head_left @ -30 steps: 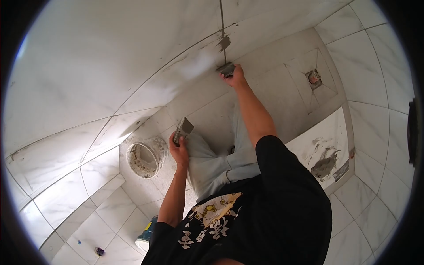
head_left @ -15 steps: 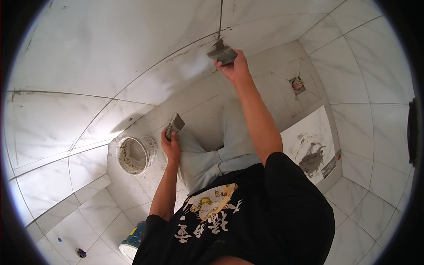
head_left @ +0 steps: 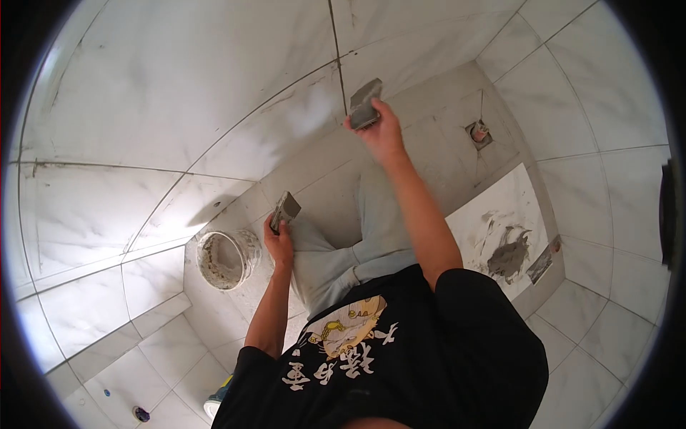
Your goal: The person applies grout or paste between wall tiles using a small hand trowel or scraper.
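Note:
My right hand [head_left: 384,136] is closed on a flat grey scraper [head_left: 366,102], its blade pointing up close to the white marbled wall tile [head_left: 193,86] by a dark vertical joint [head_left: 341,82]. Lower and to the left, my left hand [head_left: 279,244] grips a second grey scraper [head_left: 287,208], held up over my left thigh. Both blades look coated with grey paste. Beside my left hand, a paste-smeared bucket [head_left: 252,250] stands on the floor with grey residue inside.
A white board [head_left: 468,209] bearing a patch of grey paste [head_left: 507,257] lies to my right. Beyond it a square floor opening [head_left: 479,134] holds a pipe. A teal container [head_left: 218,397] sits at lower left, near a dark round hole [head_left: 141,413]. Tiled walls surround me closely.
My right hand has drawn the scraper down and away from the joint crossing, and turned the blade more upright. A dark paste smear at the joint no longer shows. My left hand stays much the same.

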The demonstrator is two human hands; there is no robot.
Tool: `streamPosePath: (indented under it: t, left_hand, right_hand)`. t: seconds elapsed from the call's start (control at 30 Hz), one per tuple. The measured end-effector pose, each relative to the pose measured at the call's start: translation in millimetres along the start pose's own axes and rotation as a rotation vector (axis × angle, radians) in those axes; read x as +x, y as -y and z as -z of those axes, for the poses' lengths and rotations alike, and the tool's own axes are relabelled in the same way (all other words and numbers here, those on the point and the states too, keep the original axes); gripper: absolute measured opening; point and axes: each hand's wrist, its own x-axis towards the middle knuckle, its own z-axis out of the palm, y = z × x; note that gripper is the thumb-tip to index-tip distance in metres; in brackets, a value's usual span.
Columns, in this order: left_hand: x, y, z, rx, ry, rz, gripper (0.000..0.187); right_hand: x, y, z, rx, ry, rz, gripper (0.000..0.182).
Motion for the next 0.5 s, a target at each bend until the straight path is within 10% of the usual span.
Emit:
streamPosePath:
  t: [0.3,0.5]
  left_hand:
    - [-0.5,1.1,2.8,-0.009,0.001,0.022,0.038]
    - [-0.2,-5.7,1.1,-0.076,-0.032,0.057,0.036]
  right_hand:
    - [57.6,-108.6,-43.2,-0.778,-0.155,0.847,0.061]
    - [46.0,-54.4,32.0,-0.239,-0.048,0.029,0.046]
